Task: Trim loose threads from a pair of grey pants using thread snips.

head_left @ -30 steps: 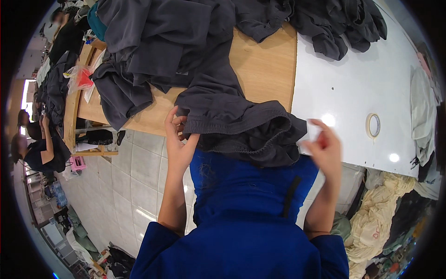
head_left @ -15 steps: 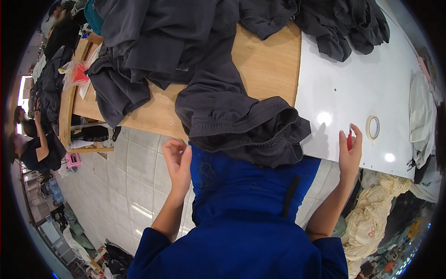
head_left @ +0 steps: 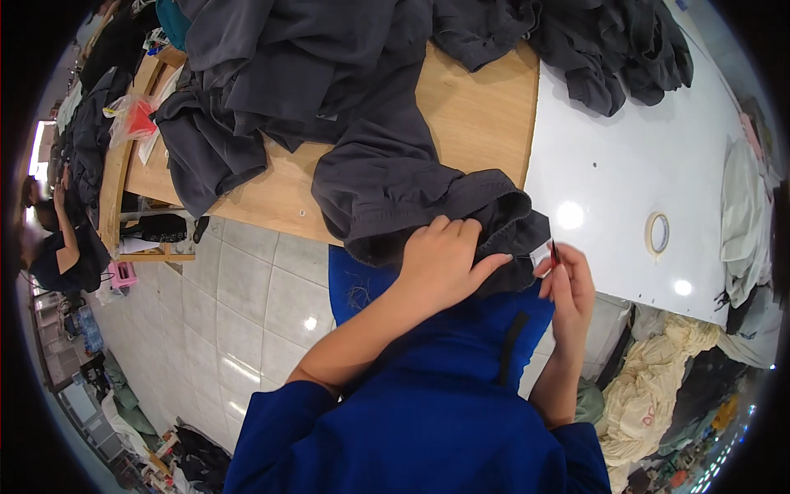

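Observation:
A dark grey garment (head_left: pixel 387 193) with a gathered, stretchy-looking waistband lies over the near edge of the wooden table, its opening toward me. My left hand (head_left: pixel 440 259) is on that waistband, fingers curled over the fabric and thumb stretched out to the right. Just right of the garment is my right hand (head_left: pixel 569 284), closed around a small red tool (head_left: pixel 555 257) with a dark, thin tip pointing away from me. The tool's exact kind is too small to make out. Below the garment, loose threads (head_left: pixel 359 295) cling to the blue cloth over my lap.
More dark grey garments (head_left: pixel 296 74) are heaped across the wooden tabletop (head_left: pixel 481 107). A roll of tape (head_left: pixel 657 233) rests on the white tabletop (head_left: pixel 609 198) at right. Cream cloth (head_left: pixel 650 395) is piled below it. A co-worker (head_left: pixel 62 247) sits at far left.
My left hand has moved right and forward from beside the garment onto its waistband. My right hand, with the red tool, has come left from over the white tabletop to the garment's right edge.

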### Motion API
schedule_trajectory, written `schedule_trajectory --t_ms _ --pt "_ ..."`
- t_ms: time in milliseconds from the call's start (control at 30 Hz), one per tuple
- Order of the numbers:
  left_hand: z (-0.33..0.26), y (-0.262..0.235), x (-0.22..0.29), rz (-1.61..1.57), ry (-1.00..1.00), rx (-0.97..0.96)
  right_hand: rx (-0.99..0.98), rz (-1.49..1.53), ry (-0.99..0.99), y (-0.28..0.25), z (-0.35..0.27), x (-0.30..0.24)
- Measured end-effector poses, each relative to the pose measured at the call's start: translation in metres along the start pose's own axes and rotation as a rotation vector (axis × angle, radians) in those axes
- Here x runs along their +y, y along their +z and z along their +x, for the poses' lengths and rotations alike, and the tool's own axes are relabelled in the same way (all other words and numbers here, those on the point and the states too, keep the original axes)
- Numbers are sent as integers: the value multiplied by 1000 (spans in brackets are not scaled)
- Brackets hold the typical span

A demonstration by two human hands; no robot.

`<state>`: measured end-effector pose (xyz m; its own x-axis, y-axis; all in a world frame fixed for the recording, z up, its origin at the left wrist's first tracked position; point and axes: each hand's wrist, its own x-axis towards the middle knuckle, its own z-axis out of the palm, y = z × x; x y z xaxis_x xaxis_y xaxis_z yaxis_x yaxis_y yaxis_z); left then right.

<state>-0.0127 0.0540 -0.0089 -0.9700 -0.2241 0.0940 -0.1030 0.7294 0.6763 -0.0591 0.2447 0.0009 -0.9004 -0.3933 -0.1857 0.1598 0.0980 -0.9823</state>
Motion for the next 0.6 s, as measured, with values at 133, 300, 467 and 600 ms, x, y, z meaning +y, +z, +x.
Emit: schedule_trajectory --t_ms 133,300,467,600 --pt "22 21 -15 -48 -72 -395 -9 52 -18 1 -29 18" --pt "9 26 -22 -693 -214 -425 163 -147 -39 17 -27 28" --pt "2 14 -12 -868 -253 -277 202 -362 -236 23 -17 21" --pt "-1 12 -7 -837 -211 -189 178 -377 -304 22 -11 19"
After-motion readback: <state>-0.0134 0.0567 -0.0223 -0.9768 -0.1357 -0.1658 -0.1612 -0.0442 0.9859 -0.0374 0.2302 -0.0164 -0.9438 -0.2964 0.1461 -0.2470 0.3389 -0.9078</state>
